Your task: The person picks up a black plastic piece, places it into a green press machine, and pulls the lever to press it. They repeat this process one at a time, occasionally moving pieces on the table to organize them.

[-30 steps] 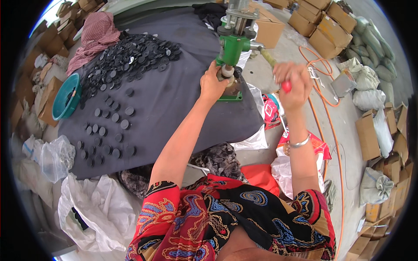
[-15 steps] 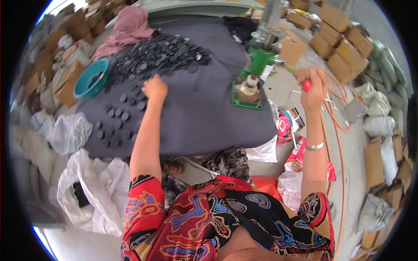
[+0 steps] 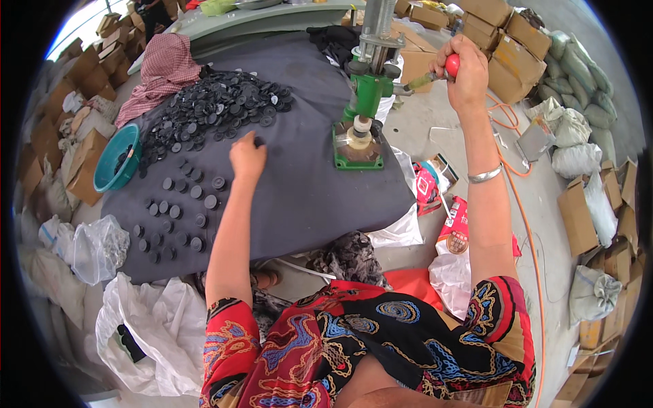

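The dark-topped table (image 3: 306, 211) is occupying the centre of the frame, extending from the left toward the upper middle. A white sack (image 3: 160, 333) is lying open at the lower left, below the table's near edge. The green press (image 3: 367, 95) is standing at the upper centre, near the table's right edge; its base plate is resting on the table top. The heap (image 3: 218, 109) of black discs is spreading across the upper left part of the table. A checked cloth (image 3: 160, 75) is lying just beside the heap, toward the upper left. The teal basin (image 3: 109, 167) is sitting at the table's left edge and is containing some dark pieces.

The right hand (image 3: 466, 76) is clenching the end of the press lever (image 3: 420, 82) at the upper right of the centre; the red knob (image 3: 451, 65) is showing between thumb and fingers. A silver bracelet (image 3: 484, 176) is encircling the right wrist. The left hand (image 3: 247, 159) is reaching over the table left of centre, below the heap. Several short stacks (image 3: 211, 202) of discs are standing to its lower left. Its fingertips are pinching one black disc (image 3: 259, 141) above the table top, well apart from the press.
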Available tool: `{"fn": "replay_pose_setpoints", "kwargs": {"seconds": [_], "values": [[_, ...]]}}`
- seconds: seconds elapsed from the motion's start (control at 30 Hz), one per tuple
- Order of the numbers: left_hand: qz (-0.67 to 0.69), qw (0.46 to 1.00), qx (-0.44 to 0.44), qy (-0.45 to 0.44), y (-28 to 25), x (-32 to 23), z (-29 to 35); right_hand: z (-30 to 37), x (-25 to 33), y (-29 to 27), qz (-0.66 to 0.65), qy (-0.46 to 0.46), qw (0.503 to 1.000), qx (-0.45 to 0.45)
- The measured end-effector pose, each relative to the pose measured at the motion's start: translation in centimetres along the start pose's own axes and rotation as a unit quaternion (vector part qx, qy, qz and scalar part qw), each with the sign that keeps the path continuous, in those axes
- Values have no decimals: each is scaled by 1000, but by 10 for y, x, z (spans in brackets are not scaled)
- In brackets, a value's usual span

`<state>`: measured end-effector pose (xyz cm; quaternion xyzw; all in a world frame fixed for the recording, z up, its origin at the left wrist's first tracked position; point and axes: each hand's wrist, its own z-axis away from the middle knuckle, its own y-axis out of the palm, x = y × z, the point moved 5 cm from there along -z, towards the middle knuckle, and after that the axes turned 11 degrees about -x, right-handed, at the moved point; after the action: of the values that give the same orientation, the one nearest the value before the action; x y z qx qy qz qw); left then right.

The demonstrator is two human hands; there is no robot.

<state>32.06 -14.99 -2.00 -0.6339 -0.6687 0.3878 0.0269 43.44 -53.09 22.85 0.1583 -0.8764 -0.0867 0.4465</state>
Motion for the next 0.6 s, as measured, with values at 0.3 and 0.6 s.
{"fn": "replay_pose_setpoints", "kwargs": {"seconds": [0.3,0.6], "values": [[215,968,124,40,48,-174,32,-1,-1,-5,13,-7,1000,-7],[184,973,138,13,74,-199,37,-2,-3,-14,11,5,1000,-21]]}}
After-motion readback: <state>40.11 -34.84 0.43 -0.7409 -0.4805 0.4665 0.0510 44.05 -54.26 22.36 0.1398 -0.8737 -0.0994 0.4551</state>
